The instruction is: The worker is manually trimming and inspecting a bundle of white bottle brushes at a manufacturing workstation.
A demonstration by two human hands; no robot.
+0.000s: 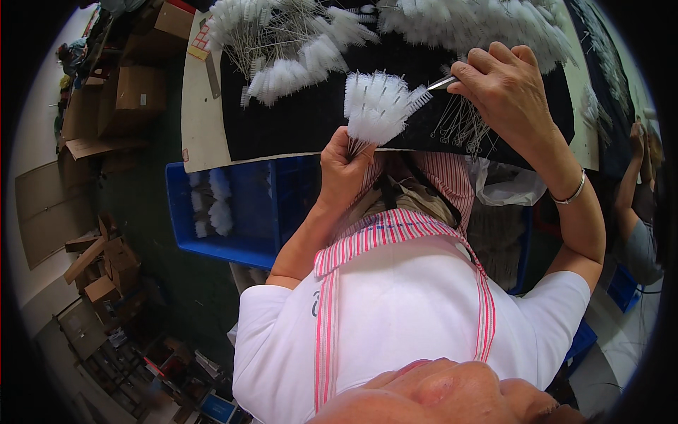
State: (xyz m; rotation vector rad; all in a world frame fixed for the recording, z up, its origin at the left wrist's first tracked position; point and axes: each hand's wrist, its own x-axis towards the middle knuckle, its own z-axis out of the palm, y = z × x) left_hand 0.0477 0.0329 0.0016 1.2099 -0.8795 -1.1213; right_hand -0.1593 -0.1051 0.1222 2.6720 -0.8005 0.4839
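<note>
My left hand is closed round the wire stems of a bunch of white wire tube brushes, held upright with their bristles fanned out. A slim pointed metal tool is gripped in my right hand; most of it is hidden by the fingers, so its exact kind does not show. Its tip meets the bristles at the bunch's right side. Beneath the right hand, looped wire stems of more brushes lie on the black cloth.
Big heaps of white brushes cover the table's far side, with another pile at the left. A metal ruler lies near the left edge. Below are a blue crate and cardboard boxes. Another person's arm is at far right.
</note>
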